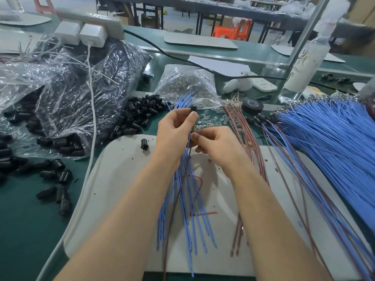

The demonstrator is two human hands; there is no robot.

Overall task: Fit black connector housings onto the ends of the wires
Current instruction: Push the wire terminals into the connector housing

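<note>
The left hand (174, 131) pinches a black cap (193, 109) and holds blue wires (183, 101). The right hand (216, 144) pinches one wire (189, 141), likely to push in next.

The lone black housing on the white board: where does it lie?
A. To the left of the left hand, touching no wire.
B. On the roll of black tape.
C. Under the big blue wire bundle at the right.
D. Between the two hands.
A: the lone black housing lies on the white board, to the left of the left hand and apart from the blue wires that this hand holds.
</note>
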